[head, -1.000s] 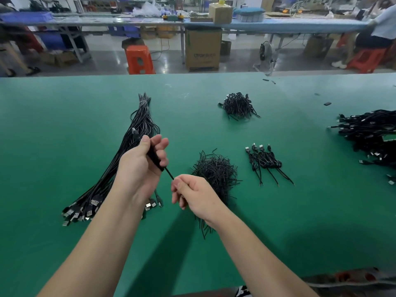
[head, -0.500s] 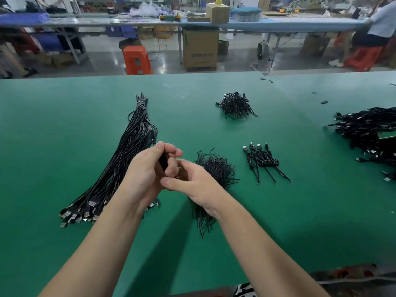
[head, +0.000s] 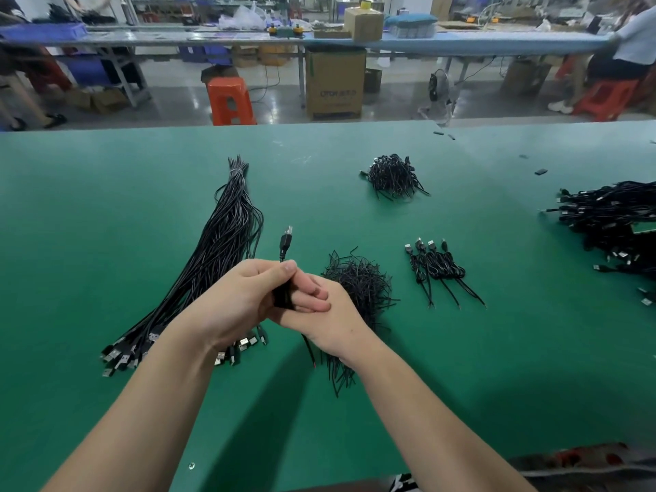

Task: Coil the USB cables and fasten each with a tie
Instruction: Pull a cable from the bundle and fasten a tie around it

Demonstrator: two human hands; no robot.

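My left hand [head: 238, 299] and my right hand [head: 328, 316] meet above the green table [head: 106, 207], both closed on one black USB cable [head: 286, 239]. Its plug sticks up above my left thumb; the coiled part is mostly hidden between my fingers. A long bundle of straight black USB cables [head: 220, 253] lies to the left, plugs toward me. A heap of black wire ties [head: 358, 285] sits just right of my hands. Several coiled, tied cables [head: 435, 266] lie in a row further right.
A second heap of black ties [head: 394, 176] lies farther back. A big pile of black cables [head: 617, 221] fills the right edge. Small black bits [head: 541, 171] lie at the far right. Beyond the table stand an orange stool [head: 230, 101] and a cardboard box [head: 335, 83].
My hands came together from a spread grip on the cable. The cable is now bunched between my fingers and its plug has risen above my left hand.
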